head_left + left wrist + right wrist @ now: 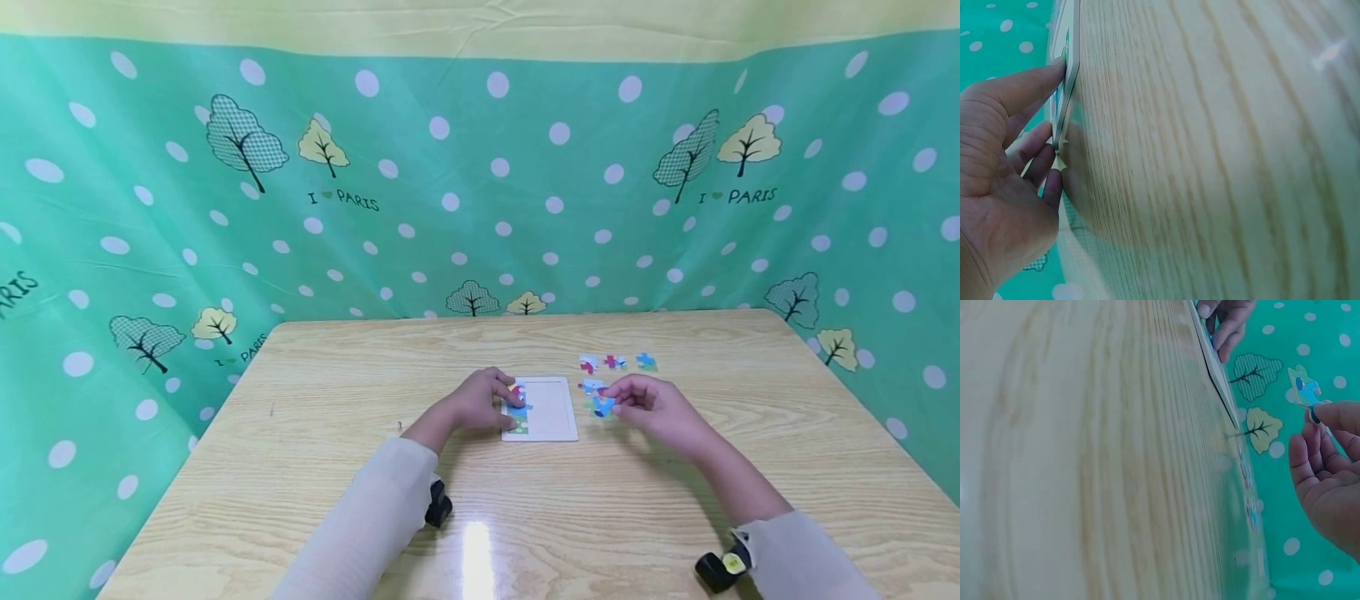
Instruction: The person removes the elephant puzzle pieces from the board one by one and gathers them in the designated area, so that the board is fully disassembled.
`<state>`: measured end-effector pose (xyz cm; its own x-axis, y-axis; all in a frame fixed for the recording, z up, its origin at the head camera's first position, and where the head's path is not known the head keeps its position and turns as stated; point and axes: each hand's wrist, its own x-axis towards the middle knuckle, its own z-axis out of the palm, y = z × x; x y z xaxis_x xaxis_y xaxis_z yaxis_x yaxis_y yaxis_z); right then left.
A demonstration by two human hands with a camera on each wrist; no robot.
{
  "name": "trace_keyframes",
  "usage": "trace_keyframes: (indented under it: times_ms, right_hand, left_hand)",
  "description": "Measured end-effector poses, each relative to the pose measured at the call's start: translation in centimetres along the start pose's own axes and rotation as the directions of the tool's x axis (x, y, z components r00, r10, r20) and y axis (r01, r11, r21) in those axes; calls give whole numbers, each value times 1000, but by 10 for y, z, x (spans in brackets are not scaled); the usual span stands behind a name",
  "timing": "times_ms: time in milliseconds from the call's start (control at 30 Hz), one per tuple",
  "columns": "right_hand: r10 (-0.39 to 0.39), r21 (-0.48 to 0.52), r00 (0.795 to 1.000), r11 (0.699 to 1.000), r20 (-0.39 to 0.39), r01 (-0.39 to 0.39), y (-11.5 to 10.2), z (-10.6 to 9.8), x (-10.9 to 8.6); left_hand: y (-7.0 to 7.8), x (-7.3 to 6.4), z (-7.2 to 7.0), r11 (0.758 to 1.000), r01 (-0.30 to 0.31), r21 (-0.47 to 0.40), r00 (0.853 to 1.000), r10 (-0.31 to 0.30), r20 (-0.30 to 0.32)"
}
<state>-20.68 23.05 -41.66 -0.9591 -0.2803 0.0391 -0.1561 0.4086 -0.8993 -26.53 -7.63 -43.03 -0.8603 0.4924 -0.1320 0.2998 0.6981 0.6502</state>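
A white puzzle tray (pixel 553 408) lies on the table, a column of coloured pieces (pixel 519 427) along its left side. My left hand (pixel 480 402) rests over that side. Its thumb and a finger touch the pieces, while other fingertips bend against the tray's edge (pixel 1071 75) in the left wrist view. Right of the tray, my right hand (pixel 652 408) pinches a blue and green puzzle piece (pixel 602 406) between thumb and finger. The right wrist view shows this piece (pixel 1305 387) raised above the table and tilted.
Several loose puzzle pieces lie beyond the right hand, among them a red and white one (pixel 588 363), a red and blue one (pixel 615 362) and a blue and green one (pixel 647 362). Another piece (pixel 591 386) lies close to the tray. A green dotted curtain (pixel 480 200) hangs behind the table.
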Motion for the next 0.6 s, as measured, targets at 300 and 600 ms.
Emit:
trace_keyframes:
  times_ms: [300, 600]
  right_hand:
    - [16, -28, 999, 999, -29, -17, 7, -14, -7]
    - [28, -35, 998, 999, -52, -30, 14, -28, -12]
  left_hand:
    - [-2, 0, 2, 1000, 2, -11, 1000, -1, 1]
    - [-3, 0, 2, 1000, 2, -3, 1000, -2, -6]
